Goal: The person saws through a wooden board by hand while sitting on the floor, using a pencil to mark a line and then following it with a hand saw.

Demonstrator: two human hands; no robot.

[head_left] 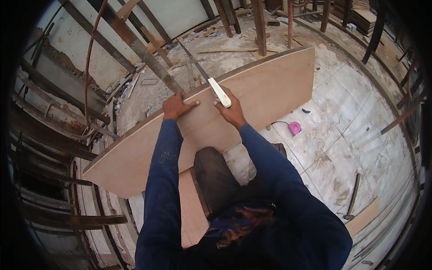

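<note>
A long plywood board [270, 85] stands on its edge across the space before me, leaning near my knee. My left hand [177, 107] grips its upper edge, thumb on the near face and fingers over the far side, partly hidden. My right hand [231, 109] is closed around the white handle of a handsaw [219, 92]. The saw's narrow dark blade points away to the upper left, across the board's top edge. Whether its teeth touch the wood I cannot tell.
A pink tape measure [294, 128] lies on the dusty tiled floor to the right. Farther down lie a hammer [353, 198] and a plywood strip [366, 216]. Another plywood piece [191, 207] is beside my leg. Wooden props [258, 29] and rubble stand beyond the board.
</note>
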